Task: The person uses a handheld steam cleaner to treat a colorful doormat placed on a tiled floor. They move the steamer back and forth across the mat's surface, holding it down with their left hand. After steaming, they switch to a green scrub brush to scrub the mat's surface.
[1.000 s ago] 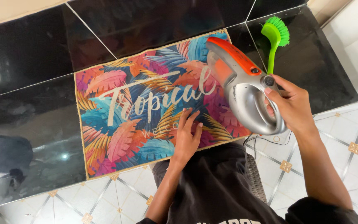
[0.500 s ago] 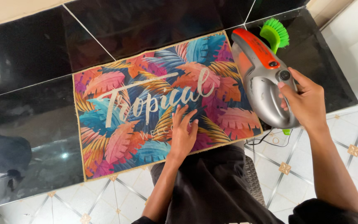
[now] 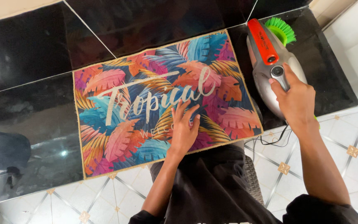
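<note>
A colourful leaf-patterned doormat [image 3: 146,103] lies flat on glossy black floor tiles [image 3: 30,83]. My left hand [image 3: 184,126] rests palm down on its near middle, fingers spread. My right hand [image 3: 296,99] grips the handle of a silver and orange hand-held vacuum [image 3: 268,58], which sits just off the mat's right edge over the black tile, nozzle pointing away from me. A green scrub brush [image 3: 281,29] lies beyond the vacuum, mostly hidden by it.
White patterned tiles [image 3: 344,141] border the black area on the near and right sides. A thin black cord [image 3: 272,143] trails from the vacuum down to the white tiles. My dark-clothed knees [image 3: 212,182] are below the mat.
My right hand has carried the vacuum from above the mat's right part rightward and off it, onto the black tile beside the brush. My left hand stays on the mat.
</note>
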